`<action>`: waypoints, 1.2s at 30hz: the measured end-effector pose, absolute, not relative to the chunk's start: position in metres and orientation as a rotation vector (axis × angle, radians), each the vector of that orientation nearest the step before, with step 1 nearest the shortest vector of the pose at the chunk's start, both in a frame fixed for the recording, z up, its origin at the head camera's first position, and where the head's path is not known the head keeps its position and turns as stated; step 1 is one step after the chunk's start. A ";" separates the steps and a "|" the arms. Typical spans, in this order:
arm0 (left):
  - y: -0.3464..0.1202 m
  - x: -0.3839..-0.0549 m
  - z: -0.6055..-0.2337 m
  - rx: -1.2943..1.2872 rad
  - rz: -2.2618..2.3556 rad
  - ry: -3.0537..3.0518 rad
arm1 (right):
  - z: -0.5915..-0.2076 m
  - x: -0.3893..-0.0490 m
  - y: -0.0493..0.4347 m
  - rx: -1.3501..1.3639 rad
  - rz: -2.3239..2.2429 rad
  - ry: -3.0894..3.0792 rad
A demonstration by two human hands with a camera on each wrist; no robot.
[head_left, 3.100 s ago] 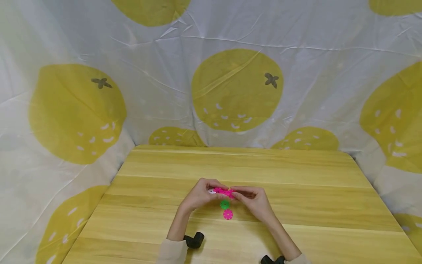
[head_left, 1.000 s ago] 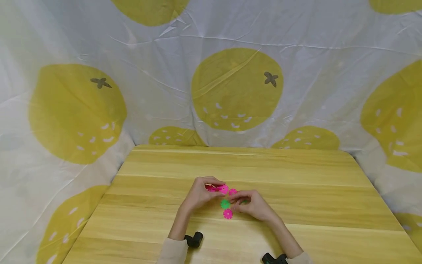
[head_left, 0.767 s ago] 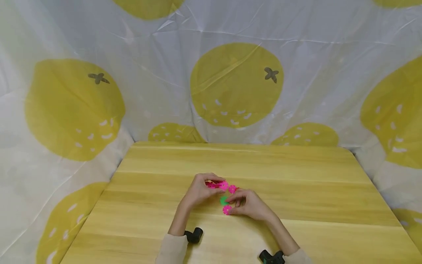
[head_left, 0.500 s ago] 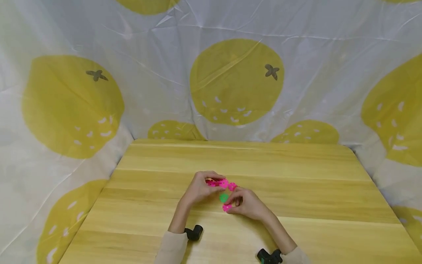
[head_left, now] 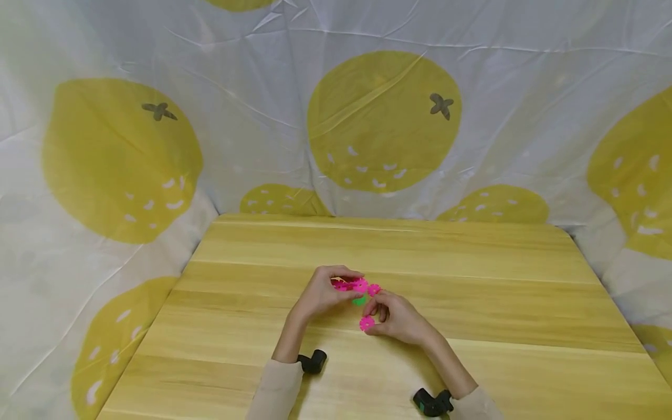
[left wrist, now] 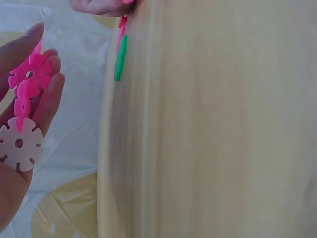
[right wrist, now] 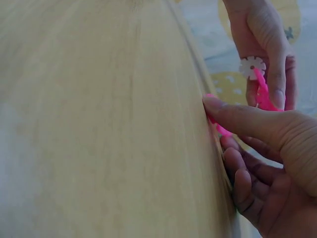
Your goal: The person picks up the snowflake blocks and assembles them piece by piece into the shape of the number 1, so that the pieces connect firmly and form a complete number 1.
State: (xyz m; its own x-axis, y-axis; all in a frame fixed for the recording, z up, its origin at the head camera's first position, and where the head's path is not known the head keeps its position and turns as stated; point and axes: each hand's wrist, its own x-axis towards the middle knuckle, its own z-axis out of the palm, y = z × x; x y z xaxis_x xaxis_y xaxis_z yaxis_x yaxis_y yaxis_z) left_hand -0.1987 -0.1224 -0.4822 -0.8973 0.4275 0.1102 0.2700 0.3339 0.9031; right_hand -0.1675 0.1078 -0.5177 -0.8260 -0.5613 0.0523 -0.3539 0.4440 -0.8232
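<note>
My left hand (head_left: 322, 291) holds a short chain of interlocked notched plastic snowflake discs. Its pink discs (left wrist: 29, 74) run between thumb and fingers, and a white disc (left wrist: 20, 144) forms the end near the palm. My right hand (head_left: 401, 318) pinches a loose pink snowflake disc (head_left: 367, 324) by its edge, low at the table, between thumb and index finger. Just beyond the right fingers is another pink disc (head_left: 374, 290). A green disc (head_left: 359, 300) lies between the hands, partly covered by the left thumb in the head view.
The wooden table (head_left: 472, 262) stretches out around both hands. Behind it hangs a pale curtain (head_left: 252, 140) printed with yellow lemons. Black wrist camera mounts (head_left: 313, 362) sit at both wrists.
Earlier both hands were on the chain; the right hand has since left it and come down to the near pink disc. The left hand keeps the chain. The head view has tilted down slightly.
</note>
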 end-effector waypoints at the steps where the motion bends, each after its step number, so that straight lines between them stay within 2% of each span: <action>1: -0.123 -0.199 -0.482 0.644 1.607 2.443 | -0.518 -0.168 0.108 -0.791 -1.327 2.458; 8: -0.123 -0.199 -0.481 0.648 1.600 2.454 | -0.519 -0.171 0.112 -0.732 -1.438 2.368; 15: -0.122 -0.200 -0.479 0.603 1.596 2.441 | -0.521 -0.177 0.122 -0.528 -1.763 2.117; 36: -0.119 -0.197 -0.478 0.616 1.589 2.457 | -0.518 -0.179 0.128 -0.410 -2.134 2.059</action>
